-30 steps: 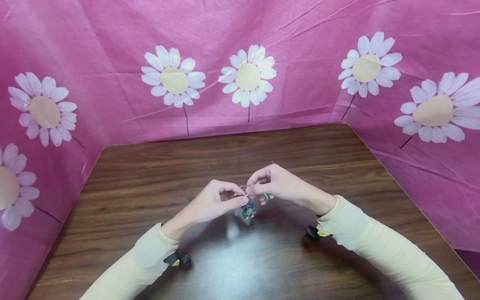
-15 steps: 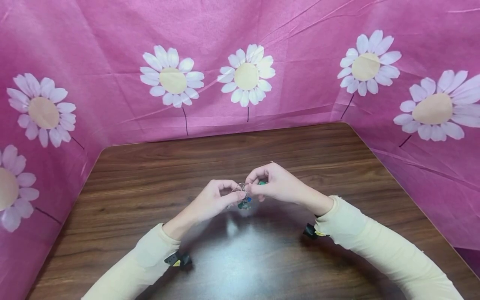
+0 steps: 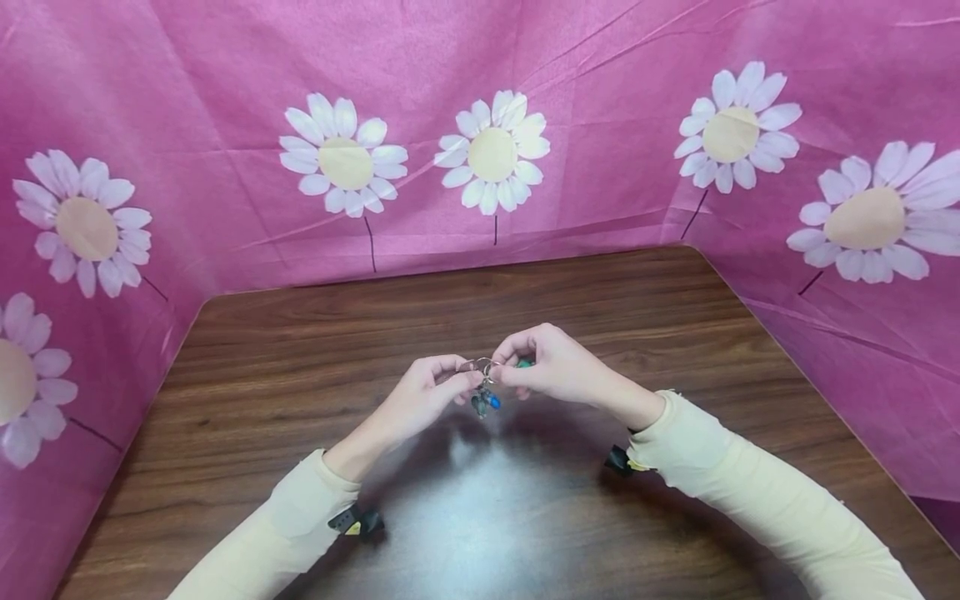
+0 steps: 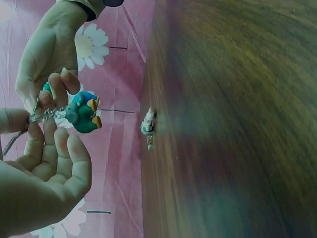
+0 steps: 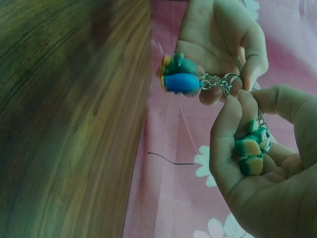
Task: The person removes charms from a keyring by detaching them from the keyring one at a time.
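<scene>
Above the middle of the table, my left hand (image 3: 422, 402) pinches metal key rings (image 5: 229, 84) between thumb and finger. From them hang, on short chains, a blue figurine keychain (image 5: 181, 83) and a green one (image 4: 83, 118) with orange feet. My right hand (image 3: 555, 365) pinches the neighbouring ring, its fingertips meeting the left's. A green figurine keychain (image 5: 253, 148) with pale feet hangs by the right palm; in the head view it is mostly hidden behind that hand. Whether the rings are linked, I cannot tell.
A small pale figurine with a chain (image 4: 148, 121) lies on the wooden table (image 3: 300, 333) in the left wrist view. A pink cloth with daisies (image 3: 420, 50) stands around the table's back and sides. Both wrists wear black straps (image 3: 358, 522).
My left hand has shifted slightly left. The hanging keychains have swung and turned, showing more blue. The green figurine by my right hand has risen from below the fingers to behind the thumb.
</scene>
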`<action>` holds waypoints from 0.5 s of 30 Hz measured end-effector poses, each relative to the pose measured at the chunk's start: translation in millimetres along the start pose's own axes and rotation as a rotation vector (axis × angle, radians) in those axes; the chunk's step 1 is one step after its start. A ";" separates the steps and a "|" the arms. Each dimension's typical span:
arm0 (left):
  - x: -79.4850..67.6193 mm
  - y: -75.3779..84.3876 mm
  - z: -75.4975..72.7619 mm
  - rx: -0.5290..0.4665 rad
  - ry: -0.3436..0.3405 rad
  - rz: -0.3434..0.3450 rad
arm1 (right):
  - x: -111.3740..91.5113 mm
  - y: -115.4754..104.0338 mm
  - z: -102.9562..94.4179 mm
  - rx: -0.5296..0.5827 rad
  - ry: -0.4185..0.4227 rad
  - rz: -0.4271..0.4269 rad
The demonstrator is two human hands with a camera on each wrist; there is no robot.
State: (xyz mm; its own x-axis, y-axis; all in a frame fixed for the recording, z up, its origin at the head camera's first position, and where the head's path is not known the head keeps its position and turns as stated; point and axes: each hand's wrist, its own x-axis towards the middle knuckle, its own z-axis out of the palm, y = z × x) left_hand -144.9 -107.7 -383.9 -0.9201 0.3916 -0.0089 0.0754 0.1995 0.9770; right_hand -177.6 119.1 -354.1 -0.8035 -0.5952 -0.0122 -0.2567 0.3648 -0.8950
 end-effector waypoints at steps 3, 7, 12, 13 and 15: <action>1.1 -0.8 1.4 -0.036 0.029 -0.014 | 0.4 1.0 0.5 -0.007 0.016 0.006; 3.5 -2.6 3.2 -0.064 0.068 -0.019 | 0.8 1.4 3.4 -0.010 0.040 0.004; 3.4 -5.1 2.3 -0.107 0.086 -0.011 | 1.1 2.2 6.1 0.003 0.034 0.015; 3.3 -5.7 1.8 -0.116 0.084 -0.006 | 1.1 2.3 6.2 0.011 0.028 0.019; 3.2 -6.3 1.0 -0.130 0.080 0.006 | 1.2 2.7 6.2 0.025 0.019 0.024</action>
State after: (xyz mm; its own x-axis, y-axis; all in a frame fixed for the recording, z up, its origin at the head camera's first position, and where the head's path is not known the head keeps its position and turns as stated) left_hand -148.0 -106.7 -390.2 -0.9480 0.3181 0.0086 0.0350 0.0774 0.9964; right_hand -175.9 115.0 -359.3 -0.8195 -0.5726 -0.0258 -0.2238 0.3612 -0.9052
